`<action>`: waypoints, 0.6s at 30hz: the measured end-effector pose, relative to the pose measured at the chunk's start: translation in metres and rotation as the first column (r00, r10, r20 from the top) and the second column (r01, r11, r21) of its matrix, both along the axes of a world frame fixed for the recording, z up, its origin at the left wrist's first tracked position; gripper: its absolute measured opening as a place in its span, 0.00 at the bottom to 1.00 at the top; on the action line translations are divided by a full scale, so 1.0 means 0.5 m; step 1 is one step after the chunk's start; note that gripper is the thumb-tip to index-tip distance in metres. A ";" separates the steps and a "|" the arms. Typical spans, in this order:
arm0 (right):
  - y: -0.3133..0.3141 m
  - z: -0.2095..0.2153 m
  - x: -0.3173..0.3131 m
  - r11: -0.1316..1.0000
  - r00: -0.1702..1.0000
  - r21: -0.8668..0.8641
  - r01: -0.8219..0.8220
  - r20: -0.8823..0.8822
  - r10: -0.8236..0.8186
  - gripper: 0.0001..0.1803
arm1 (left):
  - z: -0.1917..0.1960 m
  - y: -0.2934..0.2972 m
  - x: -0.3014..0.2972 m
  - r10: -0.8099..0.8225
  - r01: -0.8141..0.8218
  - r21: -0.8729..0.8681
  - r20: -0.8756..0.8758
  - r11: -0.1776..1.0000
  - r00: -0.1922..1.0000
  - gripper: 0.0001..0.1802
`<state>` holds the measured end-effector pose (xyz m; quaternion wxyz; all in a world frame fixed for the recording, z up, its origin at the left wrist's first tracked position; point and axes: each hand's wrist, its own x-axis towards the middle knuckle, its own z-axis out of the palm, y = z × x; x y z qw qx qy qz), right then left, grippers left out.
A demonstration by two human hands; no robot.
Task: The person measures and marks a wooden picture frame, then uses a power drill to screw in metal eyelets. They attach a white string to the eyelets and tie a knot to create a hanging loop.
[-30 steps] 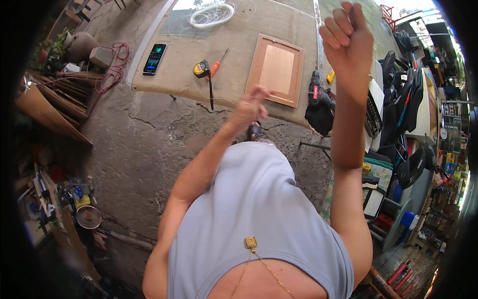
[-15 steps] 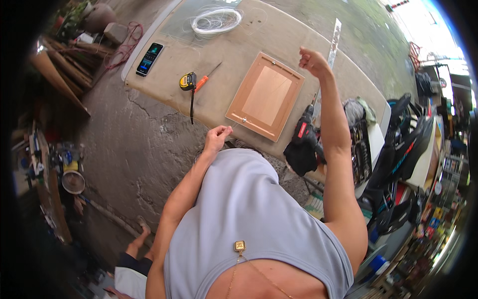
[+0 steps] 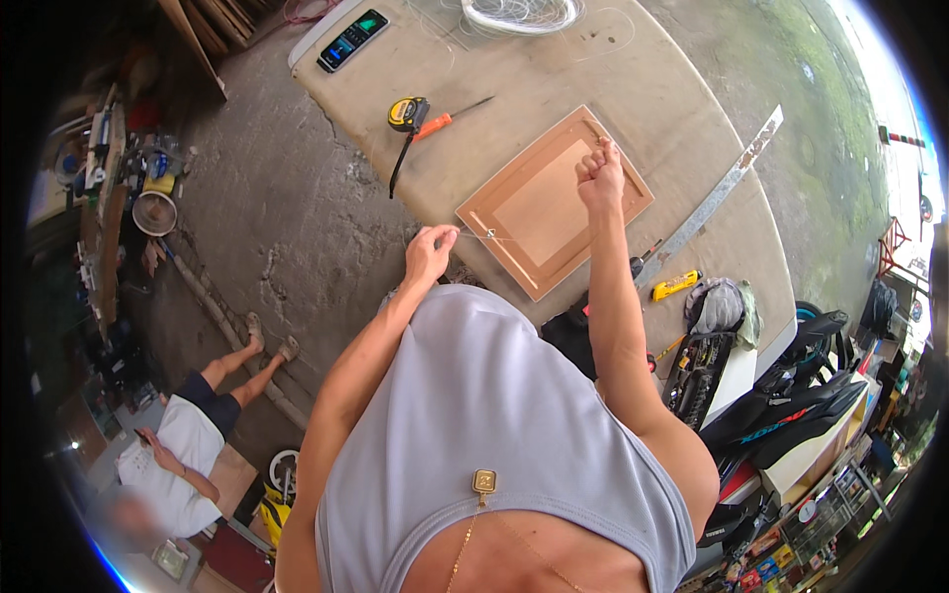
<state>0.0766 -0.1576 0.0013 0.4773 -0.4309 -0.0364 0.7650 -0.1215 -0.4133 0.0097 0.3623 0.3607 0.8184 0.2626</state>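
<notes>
A wooden picture frame [image 3: 546,206] lies back side up near the table's front edge, with a small metal fitting [image 3: 490,233] on its near left side. Beside that side, my left hand [image 3: 429,253] is closed in a pinch on a thin clear line [image 3: 473,235] that runs to the fitting. My right hand [image 3: 600,178] is a closed fist over the frame's far right part, hiding some of its edge. What its fingers hold, if anything, cannot be made out. A coil of clear line [image 3: 524,14] rests at the table's far side.
On the table [image 3: 435,183] are a phone [image 3: 353,41], a tape measure [image 3: 406,114], an orange-handled screwdriver [image 3: 433,127], a metal ruler [image 3: 714,200], a yellow cutter [image 3: 676,286] and grey cloth [image 3: 714,305]. A drill is partly hidden behind my right forearm. A person [image 3: 188,435] reclines at lower left.
My right hand has come in from beyond the frame's right edge to over it, in a tighter fist. My left hand keeps its pinch. The whole view has shifted, showing the yellow cutter.
</notes>
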 end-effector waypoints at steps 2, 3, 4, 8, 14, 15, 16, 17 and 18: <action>-0.037 0.021 -0.033 1.000 1.000 -0.008 0.009 0.008 -0.009 0.09 | -0.005 0.019 0.003 -0.010 0.026 0.140 -0.116 0.990 0.993 0.12; -0.056 0.027 -0.047 0.999 0.999 -0.017 0.037 0.006 -0.037 0.09 | -0.007 0.024 0.009 -0.014 0.049 0.207 -0.172 0.977 0.985 0.12; -0.069 0.040 -0.058 0.998 0.998 -0.016 0.069 0.007 -0.069 0.09 | 0.013 0.043 0.020 0.015 0.008 0.193 -0.116 0.981 0.993 0.11; -0.102 0.090 -0.096 0.987 0.987 -0.011 0.162 0.003 -0.161 0.09 | 0.022 0.077 0.044 0.009 -0.039 0.287 0.107 0.957 0.994 0.12; -0.085 0.117 -0.106 0.972 0.972 -0.004 0.236 0.020 -0.236 0.09 | 0.012 0.066 0.077 0.126 0.048 -0.173 0.857 0.984 0.500 0.11; -0.067 0.105 -0.092 0.975 0.974 -0.004 0.221 0.043 -0.221 0.10 | 0.002 0.057 0.071 0.078 0.038 -0.129 0.782 0.991 0.618 0.11; -0.044 0.089 -0.071 0.976 0.974 0.000 0.217 0.067 -0.217 0.10 | -0.002 0.057 0.066 0.023 0.045 -0.080 0.690 0.996 0.723 0.11; -0.013 0.057 -0.040 0.993 0.990 0.010 0.122 0.065 -0.122 0.09 | 0.000 0.053 0.064 -0.024 0.053 -0.033 0.583 0.998 0.812 0.11; 0.024 0.010 0.006 0.999 0.997 0.021 0.032 0.064 -0.034 0.09 | 0.030 0.059 0.060 0.036 -0.039 -0.003 0.496 0.999 0.868 0.12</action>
